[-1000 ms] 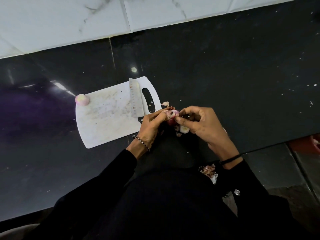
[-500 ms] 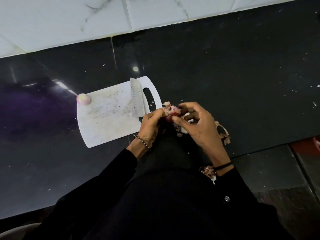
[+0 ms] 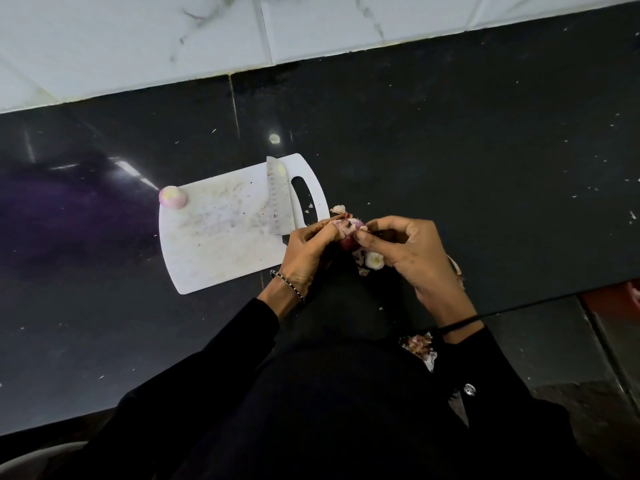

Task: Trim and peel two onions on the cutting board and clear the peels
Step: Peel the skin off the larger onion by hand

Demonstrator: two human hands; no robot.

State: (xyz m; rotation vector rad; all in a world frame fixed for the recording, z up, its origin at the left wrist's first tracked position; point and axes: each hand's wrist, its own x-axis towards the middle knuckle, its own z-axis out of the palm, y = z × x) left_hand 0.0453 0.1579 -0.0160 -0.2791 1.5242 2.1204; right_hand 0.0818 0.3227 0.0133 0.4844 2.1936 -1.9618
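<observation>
A small red onion (image 3: 349, 232) is held between both hands just right of the white cutting board (image 3: 214, 244). My left hand (image 3: 308, 251) grips it from the left. My right hand (image 3: 408, 251) pinches its skin with thumb and fingertips. A peeled onion (image 3: 172, 196) sits on the board's far left corner. A knife (image 3: 278, 199) lies on the board beside the handle slot, its own handle hidden behind my left hand. Loose peels (image 3: 372, 261) lie on the black counter under my right hand.
More peel scraps (image 3: 337, 209) lie by the board's handle, and a clump of peels (image 3: 419, 344) rests near my right wrist. The black counter (image 3: 485, 168) runs to a white tiled wall (image 3: 311, 26); its front edge drops off at the right.
The hands have barely shifted while working the skin of the onion. My right hand has slid back over the peels at its right, hiding most of them.
</observation>
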